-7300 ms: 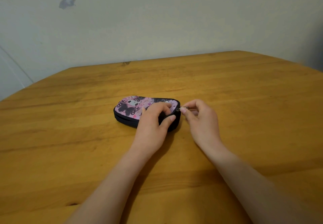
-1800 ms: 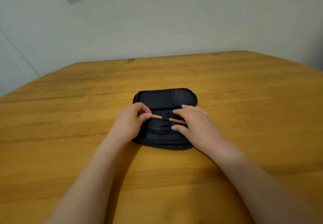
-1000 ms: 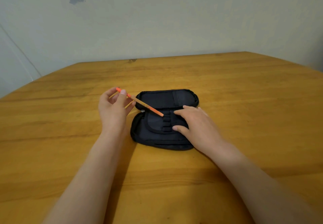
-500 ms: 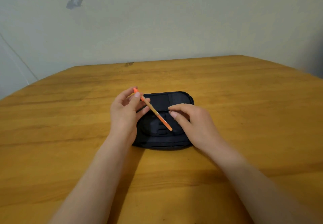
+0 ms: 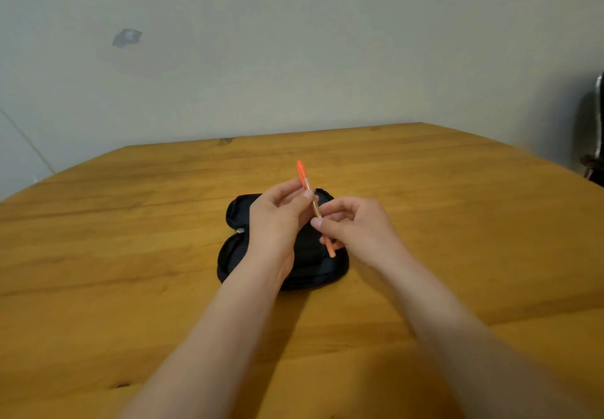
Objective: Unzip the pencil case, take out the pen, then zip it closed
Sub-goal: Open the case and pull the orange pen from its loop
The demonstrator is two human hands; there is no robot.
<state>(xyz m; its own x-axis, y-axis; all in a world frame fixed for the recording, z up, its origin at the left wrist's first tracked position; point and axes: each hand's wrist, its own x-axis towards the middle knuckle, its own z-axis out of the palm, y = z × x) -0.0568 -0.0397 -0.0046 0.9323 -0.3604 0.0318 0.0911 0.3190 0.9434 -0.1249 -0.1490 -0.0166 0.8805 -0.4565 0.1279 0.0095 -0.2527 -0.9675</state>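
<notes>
The black pencil case [image 5: 233, 255] lies opened flat on the wooden table [image 5: 130, 255], its dark inside facing up, partly hidden behind both hands. Above it an orange pen [image 5: 301, 171] is held nearly upright, its orange cap end pointing away from me. My left hand [image 5: 277, 219] pinches the pen's upper half between thumb and fingers. My right hand [image 5: 356, 229] pinches the lower half, with the pen's lower tip poking out below its fingers.
A pale wall rises behind the table's far edge. A dark object [image 5: 593, 137] stands past the table's right edge. Bare wood surrounds the case on all sides.
The case was unzipped and laid open. My left hand pulled the pen out and lifted it. My right hand left the case and now grips the pen too; the pen has turned more upright.
</notes>
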